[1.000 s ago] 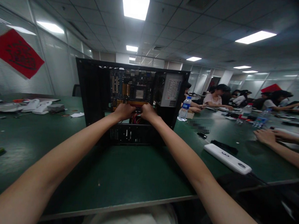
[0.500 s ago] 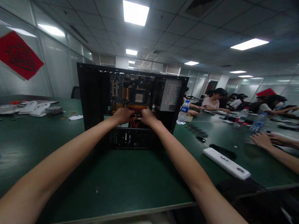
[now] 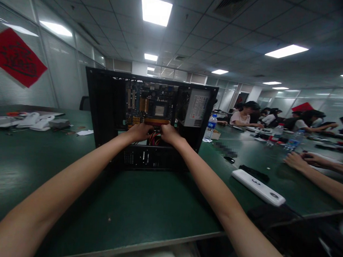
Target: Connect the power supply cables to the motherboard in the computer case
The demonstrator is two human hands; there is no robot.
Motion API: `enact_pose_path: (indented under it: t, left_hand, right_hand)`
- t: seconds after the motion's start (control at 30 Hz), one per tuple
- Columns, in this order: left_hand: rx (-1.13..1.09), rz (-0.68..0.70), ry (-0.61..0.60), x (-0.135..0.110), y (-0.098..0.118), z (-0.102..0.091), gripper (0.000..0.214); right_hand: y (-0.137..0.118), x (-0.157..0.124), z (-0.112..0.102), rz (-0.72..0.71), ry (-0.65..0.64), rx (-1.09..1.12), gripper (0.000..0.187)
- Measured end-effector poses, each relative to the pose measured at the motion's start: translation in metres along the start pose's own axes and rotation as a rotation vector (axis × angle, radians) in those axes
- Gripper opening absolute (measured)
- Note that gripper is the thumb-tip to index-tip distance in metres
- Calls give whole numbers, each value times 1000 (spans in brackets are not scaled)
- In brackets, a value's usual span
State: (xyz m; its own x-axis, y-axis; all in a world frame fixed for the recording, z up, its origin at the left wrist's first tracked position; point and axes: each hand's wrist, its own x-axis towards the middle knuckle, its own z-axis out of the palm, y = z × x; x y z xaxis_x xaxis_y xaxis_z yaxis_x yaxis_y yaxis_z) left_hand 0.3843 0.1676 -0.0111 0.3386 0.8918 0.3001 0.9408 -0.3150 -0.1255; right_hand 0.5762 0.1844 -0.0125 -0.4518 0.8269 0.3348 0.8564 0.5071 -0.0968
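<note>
An open black computer case point(image 3: 104, 106) stands upright on the green table point(image 3: 134, 202), its side off. Inside it I see a motherboard point(image 3: 150, 103) and a grey power supply point(image 3: 196, 107). Both my arms reach into the case. My left hand point(image 3: 139, 131) and my right hand point(image 3: 168, 133) are closed side by side at the lower edge of the motherboard, by an orange strip and a bundle of red and yellow cables point(image 3: 154, 140). What the fingers pinch is hidden.
A white power strip point(image 3: 257, 187) and a black object point(image 3: 253, 173) lie to the right. Another person's hands point(image 3: 301, 160) rest on the table at far right. Several seated people and water bottles point(image 3: 210, 126) are behind. White items point(image 3: 38, 122) lie at far left.
My hands stay at the same place inside the case. The view has shifted a little; the neighbour's hands have moved slightly.
</note>
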Motion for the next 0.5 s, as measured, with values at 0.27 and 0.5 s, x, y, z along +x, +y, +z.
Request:
enact_pose_path:
  t: [0.27,0.5]
  left_hand:
    - [-112,29,14,5,-5,5,40]
    - [-115,32,22,4,-8,5,40]
  right_hand:
    - [0,0,-1,-6,3,-5,33]
    - [-3,-3,-4,-7,-19,-72,38]
